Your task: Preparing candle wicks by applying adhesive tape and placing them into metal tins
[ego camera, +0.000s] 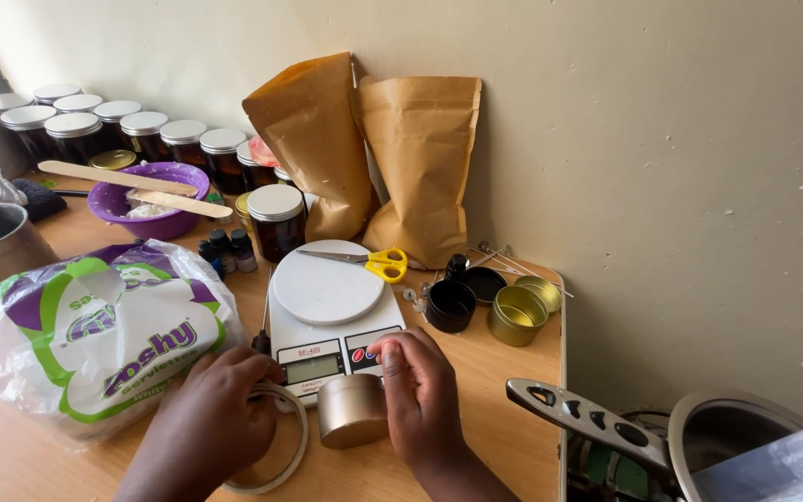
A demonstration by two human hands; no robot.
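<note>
Our right hand [417,386] had its fingers curled over a small gold tin [352,410] that stood on the worktop [504,418] just in front of the white kitchen scale [327,316], gripping it from above and the side, with one fingertip close to the scale's buttons. Our left hand [216,409] lay loosely closed on a pale ring-shaped band [276,455] beside the tin, against a big plastic pack of white napkins [104,335]; we could not tell whether it truly gripped the band or only rested on it. Yellow-handled scissors [369,262] lay at the back edge of the scale's round plate, blades over the rim. To the right sat a black tin [450,305] and an open gold tin [517,316], with two brown paper bags [374,158] against the wall behind. We judged the tin's smooth metal could slip from a grip that high and roll toward the worktop's near edge. A careless lift onto the plate might also knock the scissors, and a stray fingertip on the buttons could upset the reading.
</note>
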